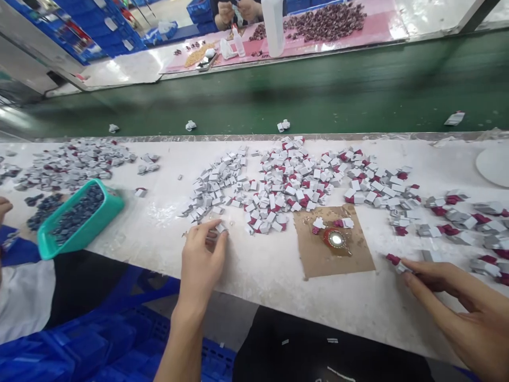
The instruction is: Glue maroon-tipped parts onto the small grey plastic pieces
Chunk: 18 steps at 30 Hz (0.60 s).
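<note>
My left hand [203, 252] is on the white table, left of centre, with thumb and fingers pinched on a small grey-white part [220, 227]. At the right, my right hand [449, 297] holds a white and dark-red part [398, 263] between thumb and forefinger, its red end pointing left. Between the hands lies a brown cardboard square [318, 260]. On it are a round metal-rimmed piece [336, 240] in a wet patch and a few white and red parts [343, 223]. Beyond it spreads a large pile of white and red parts [294, 175].
A teal bin [115, 204] of dark parts stands at the left, near another pile [75, 162]. More parts [477, 217] lie at the right. Behind the table's back edge runs a green belt [238, 101]; a person's hands [238, 10] work beyond it. Another person sits at the left.
</note>
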Each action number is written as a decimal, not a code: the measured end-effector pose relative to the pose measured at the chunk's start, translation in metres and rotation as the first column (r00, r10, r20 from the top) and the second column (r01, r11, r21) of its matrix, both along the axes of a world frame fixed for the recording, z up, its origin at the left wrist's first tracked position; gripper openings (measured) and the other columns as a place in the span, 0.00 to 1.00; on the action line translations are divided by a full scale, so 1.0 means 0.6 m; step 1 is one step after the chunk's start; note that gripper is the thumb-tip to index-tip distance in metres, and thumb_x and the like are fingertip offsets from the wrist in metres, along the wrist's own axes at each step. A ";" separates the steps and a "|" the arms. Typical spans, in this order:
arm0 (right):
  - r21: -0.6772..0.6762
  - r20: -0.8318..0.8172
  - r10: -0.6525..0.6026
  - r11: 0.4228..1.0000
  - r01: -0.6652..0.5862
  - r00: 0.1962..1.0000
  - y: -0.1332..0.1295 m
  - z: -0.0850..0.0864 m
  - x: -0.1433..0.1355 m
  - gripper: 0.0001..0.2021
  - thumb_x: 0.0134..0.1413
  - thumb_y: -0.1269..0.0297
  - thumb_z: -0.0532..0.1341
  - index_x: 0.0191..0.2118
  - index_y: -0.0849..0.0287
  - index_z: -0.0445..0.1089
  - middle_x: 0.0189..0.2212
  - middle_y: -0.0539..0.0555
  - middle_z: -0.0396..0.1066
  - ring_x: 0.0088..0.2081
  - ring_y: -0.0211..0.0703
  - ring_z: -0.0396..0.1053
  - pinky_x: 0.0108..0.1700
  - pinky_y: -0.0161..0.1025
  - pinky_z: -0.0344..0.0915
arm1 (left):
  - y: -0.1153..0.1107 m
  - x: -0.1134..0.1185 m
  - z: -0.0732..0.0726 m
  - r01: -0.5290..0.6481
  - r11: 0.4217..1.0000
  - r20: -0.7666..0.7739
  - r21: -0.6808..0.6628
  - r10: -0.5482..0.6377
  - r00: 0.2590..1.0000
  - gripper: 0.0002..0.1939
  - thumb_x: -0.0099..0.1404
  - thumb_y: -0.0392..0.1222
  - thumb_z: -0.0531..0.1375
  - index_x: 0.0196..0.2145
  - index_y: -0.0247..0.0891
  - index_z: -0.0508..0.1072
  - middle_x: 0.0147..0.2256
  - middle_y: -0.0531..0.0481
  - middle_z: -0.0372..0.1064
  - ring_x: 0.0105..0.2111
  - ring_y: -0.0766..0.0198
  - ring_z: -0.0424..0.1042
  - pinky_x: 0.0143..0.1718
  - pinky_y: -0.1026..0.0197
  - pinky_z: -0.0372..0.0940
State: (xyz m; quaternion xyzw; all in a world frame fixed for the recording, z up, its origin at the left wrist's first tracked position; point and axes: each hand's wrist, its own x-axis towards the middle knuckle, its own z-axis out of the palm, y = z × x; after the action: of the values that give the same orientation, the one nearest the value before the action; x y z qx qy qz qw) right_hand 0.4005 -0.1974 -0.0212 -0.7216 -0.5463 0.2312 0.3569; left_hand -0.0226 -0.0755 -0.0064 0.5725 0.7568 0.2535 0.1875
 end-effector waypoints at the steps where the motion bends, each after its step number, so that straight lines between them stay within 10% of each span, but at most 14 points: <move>1: -0.001 0.030 -0.024 1.000 0.024 0.999 0.007 0.008 -0.006 0.07 0.66 0.51 0.73 0.47 0.37 0.86 0.38 0.49 0.86 0.33 0.57 0.84 0.33 0.52 0.80 | -0.001 0.008 0.001 0.025 1.000 0.015 -0.005 -0.025 1.000 0.19 0.73 0.55 0.65 0.53 0.42 0.82 0.46 0.42 0.76 0.45 0.48 0.79 0.51 0.44 0.77; 10: 0.134 -0.210 0.134 0.985 -0.108 0.968 0.088 0.046 -0.104 0.08 0.73 0.65 0.72 0.50 0.42 0.87 0.45 0.46 0.89 0.44 0.44 0.87 0.47 0.39 0.84 | -0.048 0.085 0.000 0.352 0.922 -0.043 0.161 -0.349 0.936 0.04 0.78 0.45 0.67 0.47 0.45 0.81 0.35 0.54 0.71 0.34 0.60 0.71 0.40 0.58 0.70; 18: 0.139 -0.177 0.195 0.975 -0.171 0.965 0.101 0.049 -0.112 0.08 0.73 0.69 0.70 0.49 0.48 0.86 0.42 0.48 0.88 0.40 0.43 0.85 0.42 0.38 0.83 | -0.068 0.088 -0.004 0.398 0.903 -0.060 0.161 -0.394 0.917 0.11 0.79 0.36 0.64 0.54 0.47 0.80 0.46 0.50 0.74 0.39 0.61 0.74 0.43 0.59 0.73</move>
State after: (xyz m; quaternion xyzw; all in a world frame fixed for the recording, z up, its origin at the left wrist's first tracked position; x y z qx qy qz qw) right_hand 0.3334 -0.1370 0.0081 -0.6195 -0.5872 0.2971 0.4279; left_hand 0.0302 -0.1161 -0.0085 0.7314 0.6028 0.2661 0.1757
